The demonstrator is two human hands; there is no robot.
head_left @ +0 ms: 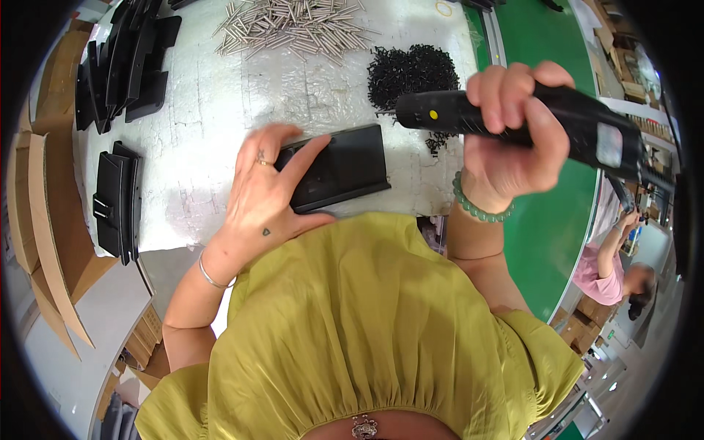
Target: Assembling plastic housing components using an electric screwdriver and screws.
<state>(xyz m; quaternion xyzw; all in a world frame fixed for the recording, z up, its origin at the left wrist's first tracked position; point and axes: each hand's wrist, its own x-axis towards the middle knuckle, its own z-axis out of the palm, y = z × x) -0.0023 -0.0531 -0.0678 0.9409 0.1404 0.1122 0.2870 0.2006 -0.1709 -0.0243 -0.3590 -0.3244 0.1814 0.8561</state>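
Note:
My left hand (264,176) grips the left end of a black folded panel (352,169), which lies on the wrapped white work surface near my body. Its index finger stretches over the panel's upper side, and the thumb is at the near edge. Raised at the right, my right hand (513,136) is wrapped around a black power screwdriver (440,111). The tool is held roughly level, its blunt end with a yellow dot pointing left and its narrow end pointing right. Beyond the panel, partly behind the tool, is a pile of small black screws (412,73).
A heap of silvery metal pins (297,26) lies at the far side. More black panels (121,66) are stacked at far left, with others (119,202) nearer. Cardboard (62,220) stands left of the table. A person in pink (601,275) is at the far right.

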